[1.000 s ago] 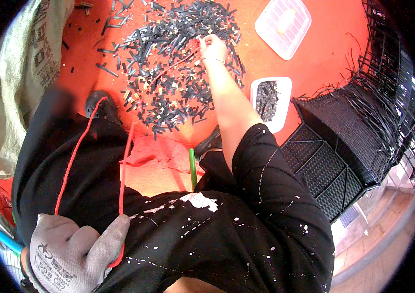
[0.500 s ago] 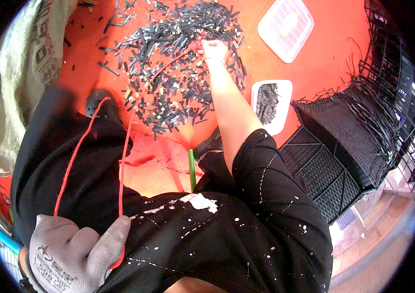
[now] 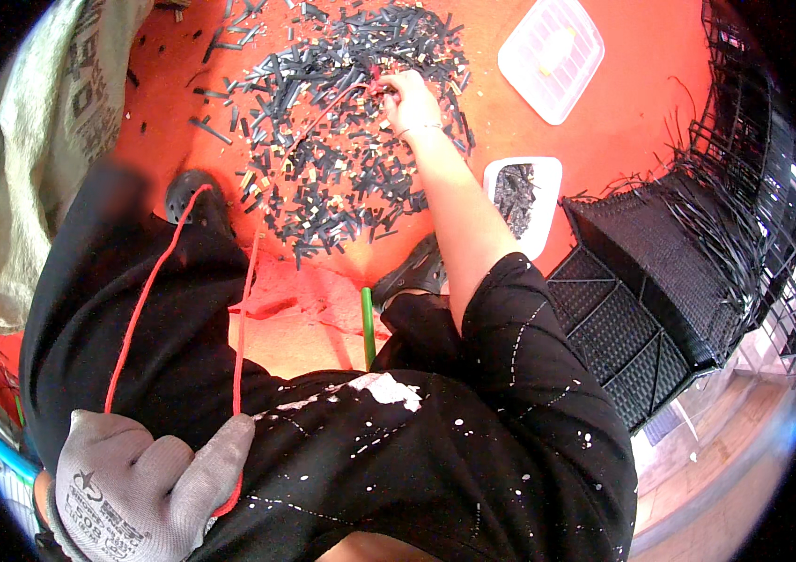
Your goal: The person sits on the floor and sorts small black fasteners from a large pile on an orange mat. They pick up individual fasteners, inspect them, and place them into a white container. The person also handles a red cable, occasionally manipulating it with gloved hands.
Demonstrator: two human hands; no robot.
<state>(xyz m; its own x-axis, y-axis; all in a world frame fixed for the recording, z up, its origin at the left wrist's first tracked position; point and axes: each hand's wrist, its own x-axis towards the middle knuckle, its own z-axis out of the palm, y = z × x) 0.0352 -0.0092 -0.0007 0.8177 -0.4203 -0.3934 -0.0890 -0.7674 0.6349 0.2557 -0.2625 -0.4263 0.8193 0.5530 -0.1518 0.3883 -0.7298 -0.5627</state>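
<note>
My left hand (image 3: 140,487), in a grey knit glove, is curled closed low on the left with a red cord (image 3: 147,300) in its grip. One strand of the cord rises to the black clog (image 3: 199,199) on the left; another runs up over the floor to my right hand. My bare right hand (image 3: 407,98) reaches far forward, fingers pinched on the cord's far part. Under and around it lies a scattered pile of short black strips (image 3: 337,178), with some tan bits among them. The fingertips are partly hidden.
To the right stand a white tray (image 3: 537,245) of dark strips and a translucent lidlike tray (image 3: 552,61). Black woven baskets (image 3: 623,347) and racks fill the far right. A pale woven sack (image 3: 33,187) hangs at left. A green stick (image 3: 368,328) stands before me.
My right hand and forearm have shifted slightly to the right, its wrist turning, and the cord strand has moved along with it. My left hand stays closed in place.
</note>
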